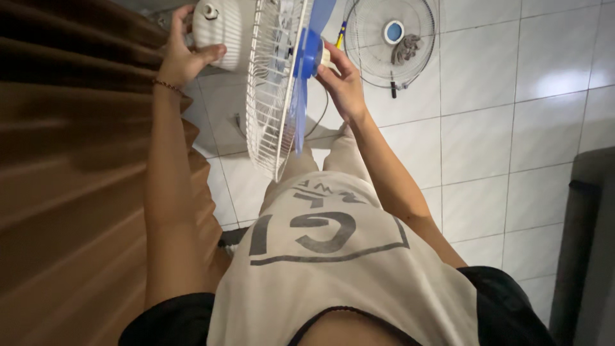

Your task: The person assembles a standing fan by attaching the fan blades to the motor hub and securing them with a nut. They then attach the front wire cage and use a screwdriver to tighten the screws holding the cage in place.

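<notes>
- Both hands are raised in front of the person, on a fan held up above the tiled floor (487,147); the left hand (181,56) is curled around the white motor housing (221,29), thumb lying on its side, a thin bead bracelet (168,85) on the wrist; the right hand (343,80) has its fingers closed on a small pale cap (326,57) at the blue hub (309,54).
- The fan sits between the two hands, near the top edge of the view; its parts are a white wire rear guard (272,96), round and seen almost edge-on, and a translucent blue blade (298,122) hanging down in front of it.
- The fan's axis runs about level from the left hand to the right hand; the front face points to the person's right; the guard stands nearly upright, slightly tilted.
- Further off on the floor lies a second round wire guard (391,41), flat, with a blue centre disc (394,31) and a grey cloth (405,50) on it.
- A brown curtain (70,166) hangs along the left side; a dark piece of furniture (586,237) stands at the right edge; I cannot tell what it is.
</notes>
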